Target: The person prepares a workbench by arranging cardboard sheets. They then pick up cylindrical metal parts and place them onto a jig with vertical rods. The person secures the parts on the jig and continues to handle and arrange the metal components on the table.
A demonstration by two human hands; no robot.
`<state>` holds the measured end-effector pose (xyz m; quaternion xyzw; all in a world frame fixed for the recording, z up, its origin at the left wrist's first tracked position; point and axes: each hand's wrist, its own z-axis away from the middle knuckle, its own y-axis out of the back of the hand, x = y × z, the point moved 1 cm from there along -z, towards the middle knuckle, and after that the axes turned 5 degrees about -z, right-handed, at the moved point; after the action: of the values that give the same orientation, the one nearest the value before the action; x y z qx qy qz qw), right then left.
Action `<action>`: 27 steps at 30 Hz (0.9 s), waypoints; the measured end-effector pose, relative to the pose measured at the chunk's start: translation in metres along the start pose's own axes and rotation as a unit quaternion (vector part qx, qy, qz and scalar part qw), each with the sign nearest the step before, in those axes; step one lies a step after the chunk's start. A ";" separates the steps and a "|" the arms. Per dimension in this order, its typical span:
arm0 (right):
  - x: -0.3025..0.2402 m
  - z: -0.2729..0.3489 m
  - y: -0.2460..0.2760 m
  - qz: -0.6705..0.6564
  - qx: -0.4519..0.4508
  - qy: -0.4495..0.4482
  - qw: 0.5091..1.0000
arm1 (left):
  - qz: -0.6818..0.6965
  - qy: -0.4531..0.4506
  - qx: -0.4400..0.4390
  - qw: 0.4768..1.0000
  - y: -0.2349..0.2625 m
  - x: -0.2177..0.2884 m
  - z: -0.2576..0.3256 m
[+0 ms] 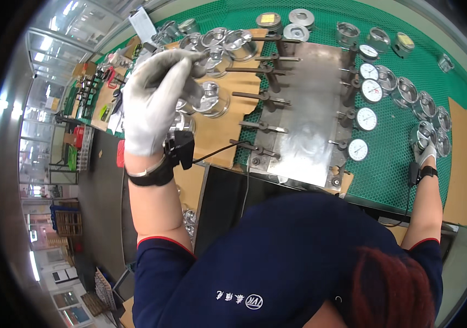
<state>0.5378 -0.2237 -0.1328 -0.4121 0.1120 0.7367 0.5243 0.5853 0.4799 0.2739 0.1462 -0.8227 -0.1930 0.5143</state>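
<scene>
Left grip (154,104) raised, right grip (426,153) apparently touching piston (424,132)

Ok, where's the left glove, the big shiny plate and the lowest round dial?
Left glove (153,104): head view, its white middle.
Big shiny plate (311,109): head view, its bare middle.
Lowest round dial (357,150): head view, its white face.

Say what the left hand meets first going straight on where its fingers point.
Likely a shiny cylindrical metal part on the brown board, just right of the left hand. Depth is unclear; the hand could pass above it.
</scene>
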 end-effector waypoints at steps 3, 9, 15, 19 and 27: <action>0.003 0.001 -0.016 0.020 0.021 0.031 0.999 | -0.020 0.063 0.014 0.998 0.009 -0.035 -0.014; 0.014 0.023 -0.009 0.015 0.023 0.094 0.995 | -0.008 0.084 -0.022 0.996 0.021 -0.087 -0.056; 0.027 0.073 0.004 0.015 -0.054 0.056 0.997 | -0.058 0.114 -0.023 0.992 0.052 -0.142 -0.097; 0.018 0.078 0.013 0.020 -0.041 0.057 0.997 | -0.039 0.126 0.008 0.991 0.091 -0.169 -0.110; 0.016 0.089 0.023 -0.011 -0.018 0.018 1.000 | 0.086 -0.268 -0.260 0.924 0.046 0.029 0.010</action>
<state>0.4724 -0.1694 -0.0941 -0.4362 0.1035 0.7253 0.5224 0.5618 0.5092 0.3141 -0.1212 -0.8604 -0.3866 0.3092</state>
